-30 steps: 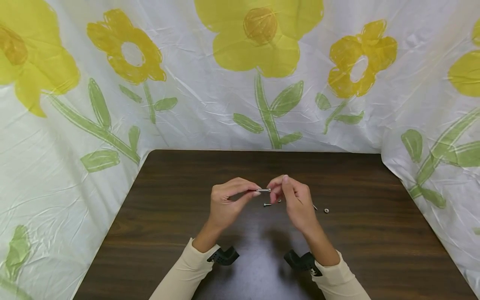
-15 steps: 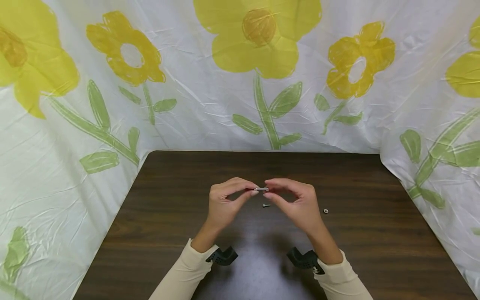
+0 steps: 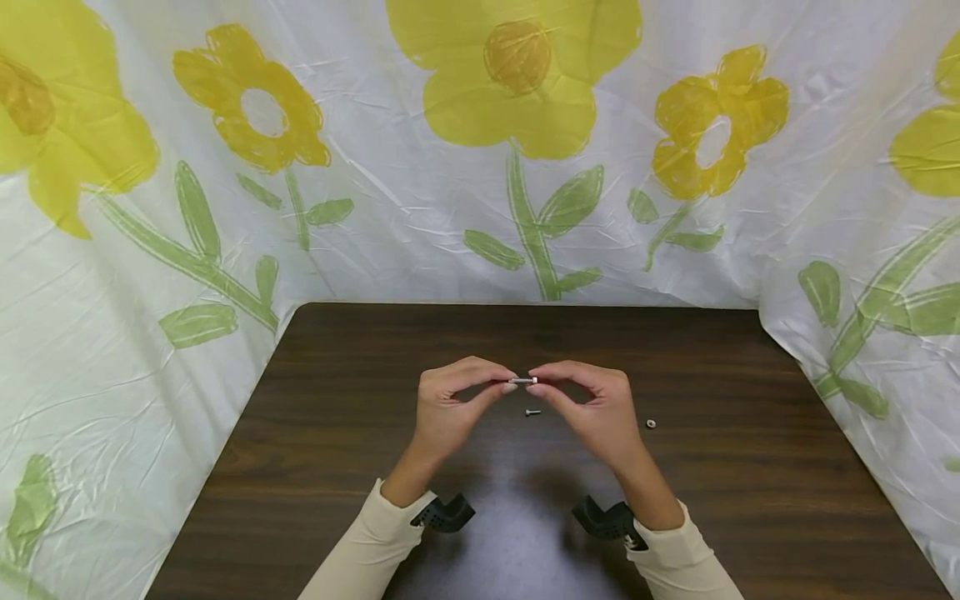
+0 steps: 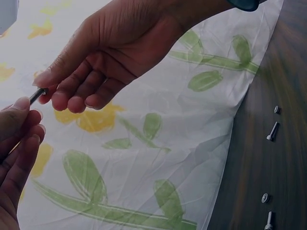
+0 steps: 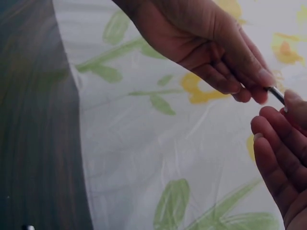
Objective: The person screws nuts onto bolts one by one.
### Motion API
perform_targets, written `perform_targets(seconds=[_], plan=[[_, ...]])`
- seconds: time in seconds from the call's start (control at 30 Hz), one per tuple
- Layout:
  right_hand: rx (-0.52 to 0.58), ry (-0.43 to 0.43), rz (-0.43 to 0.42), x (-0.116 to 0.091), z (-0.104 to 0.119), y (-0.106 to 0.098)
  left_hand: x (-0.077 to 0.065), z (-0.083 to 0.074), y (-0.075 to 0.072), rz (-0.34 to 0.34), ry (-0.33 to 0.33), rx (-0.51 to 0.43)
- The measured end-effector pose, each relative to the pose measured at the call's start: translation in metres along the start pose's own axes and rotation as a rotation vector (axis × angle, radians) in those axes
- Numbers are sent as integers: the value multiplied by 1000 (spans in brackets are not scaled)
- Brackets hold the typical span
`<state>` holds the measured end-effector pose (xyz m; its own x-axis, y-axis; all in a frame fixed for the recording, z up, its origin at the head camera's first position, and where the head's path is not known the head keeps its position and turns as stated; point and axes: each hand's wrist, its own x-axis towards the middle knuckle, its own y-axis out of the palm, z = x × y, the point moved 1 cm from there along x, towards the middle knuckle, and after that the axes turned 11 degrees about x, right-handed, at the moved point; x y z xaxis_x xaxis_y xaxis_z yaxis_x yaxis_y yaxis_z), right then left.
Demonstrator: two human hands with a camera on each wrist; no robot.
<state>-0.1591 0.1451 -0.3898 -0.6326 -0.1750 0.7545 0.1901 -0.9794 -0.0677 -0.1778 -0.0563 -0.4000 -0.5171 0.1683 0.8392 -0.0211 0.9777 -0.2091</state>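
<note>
A slim metal bolt [image 3: 522,381] is held level above the dark table, between my two hands. My left hand [image 3: 453,400] pinches its left end with thumb and index finger. At the bolt's wider right end, the thumb and index finger of my right hand [image 3: 600,408] pinch it. The left wrist view shows the bolt [image 4: 36,96] spanning the two sets of fingertips, with part of it hidden by them. From the right wrist side, only a short shiny stretch of the bolt [image 5: 277,94] shows.
On the brown wood-grain table [image 3: 337,467], a small bolt [image 3: 532,412] lies below the hands and a nut [image 3: 651,424] lies to the right. The left wrist view shows another bolt [image 4: 272,131] and another nut [image 4: 277,109]. A white flowered curtain [image 3: 390,217] surrounds the table.
My right hand has turned and brought its thumb and index finger together on the bolt's wider end, where before they were apart from it. The left hand has stayed nearly still.
</note>
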Motion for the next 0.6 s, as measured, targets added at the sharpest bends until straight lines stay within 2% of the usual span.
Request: perform_targets(seconds=[0.37, 0.6], plan=[[-10, 79, 4, -2, 3, -3, 1, 0, 4, 18, 28, -19], [-45, 122, 34, -2, 3, -2, -1, -3, 3, 3, 34, -5]])
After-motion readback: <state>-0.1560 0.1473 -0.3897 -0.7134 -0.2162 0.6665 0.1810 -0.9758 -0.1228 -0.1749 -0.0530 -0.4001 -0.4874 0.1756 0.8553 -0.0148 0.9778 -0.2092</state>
